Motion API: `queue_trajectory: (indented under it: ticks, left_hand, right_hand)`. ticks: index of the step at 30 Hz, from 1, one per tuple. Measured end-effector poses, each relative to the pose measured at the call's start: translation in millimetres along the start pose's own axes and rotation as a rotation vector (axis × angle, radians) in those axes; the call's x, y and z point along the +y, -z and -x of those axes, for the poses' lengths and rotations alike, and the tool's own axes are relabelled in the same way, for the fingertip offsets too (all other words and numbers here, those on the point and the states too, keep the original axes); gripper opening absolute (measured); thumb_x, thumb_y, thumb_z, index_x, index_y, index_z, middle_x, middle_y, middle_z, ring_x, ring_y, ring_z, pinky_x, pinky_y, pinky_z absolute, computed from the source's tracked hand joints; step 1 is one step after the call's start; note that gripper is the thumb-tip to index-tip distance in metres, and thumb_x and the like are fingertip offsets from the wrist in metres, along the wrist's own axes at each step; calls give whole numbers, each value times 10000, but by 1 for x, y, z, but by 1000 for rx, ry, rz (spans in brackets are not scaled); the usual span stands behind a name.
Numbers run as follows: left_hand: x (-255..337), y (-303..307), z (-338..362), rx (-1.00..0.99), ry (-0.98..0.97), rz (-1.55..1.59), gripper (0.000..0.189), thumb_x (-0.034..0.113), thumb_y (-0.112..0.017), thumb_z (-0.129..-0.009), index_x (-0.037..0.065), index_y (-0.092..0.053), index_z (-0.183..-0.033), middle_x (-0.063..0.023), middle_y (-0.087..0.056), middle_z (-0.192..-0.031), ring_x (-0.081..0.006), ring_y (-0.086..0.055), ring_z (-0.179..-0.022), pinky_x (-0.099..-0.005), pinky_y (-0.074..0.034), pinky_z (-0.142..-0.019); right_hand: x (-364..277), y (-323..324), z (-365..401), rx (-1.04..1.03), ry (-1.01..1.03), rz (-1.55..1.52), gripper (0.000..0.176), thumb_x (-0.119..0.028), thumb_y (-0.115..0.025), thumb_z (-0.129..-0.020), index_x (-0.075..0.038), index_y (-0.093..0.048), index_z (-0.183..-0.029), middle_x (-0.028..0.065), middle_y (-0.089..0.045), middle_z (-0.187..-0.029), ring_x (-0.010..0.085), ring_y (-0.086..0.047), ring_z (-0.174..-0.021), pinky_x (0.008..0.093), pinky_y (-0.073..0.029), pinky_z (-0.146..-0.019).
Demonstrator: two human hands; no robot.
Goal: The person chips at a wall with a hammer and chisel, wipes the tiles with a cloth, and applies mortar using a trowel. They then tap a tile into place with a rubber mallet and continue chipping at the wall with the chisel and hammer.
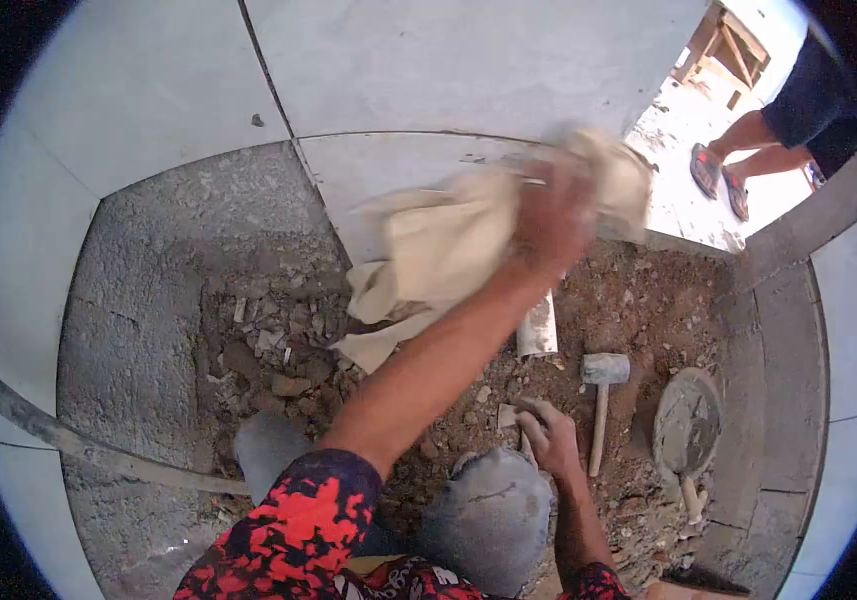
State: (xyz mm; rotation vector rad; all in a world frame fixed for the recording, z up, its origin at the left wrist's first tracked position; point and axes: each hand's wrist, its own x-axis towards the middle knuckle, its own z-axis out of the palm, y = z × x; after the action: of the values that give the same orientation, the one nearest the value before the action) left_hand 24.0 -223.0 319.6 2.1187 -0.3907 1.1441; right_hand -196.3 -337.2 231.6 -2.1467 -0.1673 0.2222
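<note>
My left hand [557,215], blurred by motion, grips a cream cloth [449,240] against the lower white wall tile [339,175]. The cloth hangs in loose folds left of the hand, and another part bunches to its right. Beside my right knee [489,515], my right hand [549,440] is closed around a small flat-bladed tool [509,416]; its exact kind is hard to make out. A mallet [606,370] with a pale head and wooden handle lies on the dirt to the right of that hand.
Grey mortar fills a round pan [714,400], with a wooden handle [692,500] beside it. A whitish strip [539,335] lies below my left hand. Broken rubble [284,350] covers the ground. Another person's sandalled feet [719,180] stand outside the opening at upper right.
</note>
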Motion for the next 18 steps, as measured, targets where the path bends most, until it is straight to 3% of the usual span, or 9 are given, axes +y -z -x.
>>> queue_trajectory:
  ticks: [1, 4, 6, 7, 9, 12, 15, 17, 18]
  left_hand:
    - [14, -9, -1, -196, -29, 155, 488, 80, -564, -684, 40, -425, -1150, -198, -439, -1058, -356, -501, -901, -451, -446, -695]
    - [54, -6, 7, -360, -34, 236, 585, 112, -605, -650, -21, -371, -1169, -283, -387, -1162, -430, -400, -1063, -447, -340, -906]
    - [74, 21, 21, -282, 152, 443, 502, 114, -593, -685, -58, -400, -1115, -270, -434, -1115, -394, -428, -1055, -421, -349, -900]
    - [78, 35, 27, -306, 146, 456, 502, 114, -593, -685, -58, -400, -1115, -270, -434, -1115, -394, -428, -1055, -421, -349, -900]
    - [81, 62, 36, -430, 545, 729, 461, 128, -578, -729, -89, -402, -1095, -246, -476, -1071, -367, -451, -1041, -418, -325, -922]
    - [76, 74, 50, -305, 391, 685, 480, 188, -598, -750, -71, -415, -1110, -219, -497, -1056, -342, -464, -1030, -407, -311, -933]
    - [62, 114, 43, -447, 455, 755, 449, 212, -604, -753, -36, -461, -1100, -191, -495, -1079, -316, -463, -1039, -388, -312, -932]
    - [32, 143, 50, -348, 153, 446, 420, 261, -589, -780, 5, -500, -1100, -167, -505, -1081, -272, -467, -1050, -372, -333, -914]
    - [17, 158, 64, -502, 362, 667, 425, 286, -576, -794, 10, -500, -1108, -161, -510, -1075, -253, -469, -1048, -372, -343, -906]
  right_hand:
    - [-3, 1, -9, -3, 4, 4, 308, -236, -529, -813, 17, -560, -986, 189, -589, -926, 287, -568, -905, 343, -426, -786]
    - [9, 10, -45, 202, -54, -111, 395, -292, -482, -848, -6, -485, -1120, 162, -537, -1086, 264, -520, -989, 352, -402, -841]
    - [33, 15, -65, 535, -143, -1052, 491, -345, -436, -869, -44, -350, -1247, 117, -422, -1229, 253, -469, -1043, 355, -387, -872]
    - [20, 16, -67, 560, -154, -1061, 491, -345, -436, -869, -44, -350, -1247, 117, -422, -1229, 253, -469, -1043, 355, -387, -872]
    - [-25, 22, -67, 291, 21, -1415, 646, -516, -351, -858, -70, -216, -1305, 100, -359, -1257, 236, -398, -1117, 360, -361, -917]
    - [-56, 33, -78, 310, 260, -1511, 557, -351, -461, -850, -58, -276, -1286, 90, -399, -1236, 232, -444, -1073, 348, -378, -890]
    - [-91, 57, -92, 477, 270, -858, 515, -277, -515, -813, -32, -361, -1240, 101, -456, -1183, 243, -446, -1072, 358, -377, -891]
    - [-121, 79, -96, 522, 342, -552, 566, -320, -545, -761, -29, -386, -1219, 119, -464, -1175, 265, -450, -1070, 382, -362, -907]
    - [-127, 89, -101, 561, 408, -247, 618, -364, -574, -708, -26, -410, -1199, 137, -473, -1167, 286, -454, -1067, 406, -347, -923]
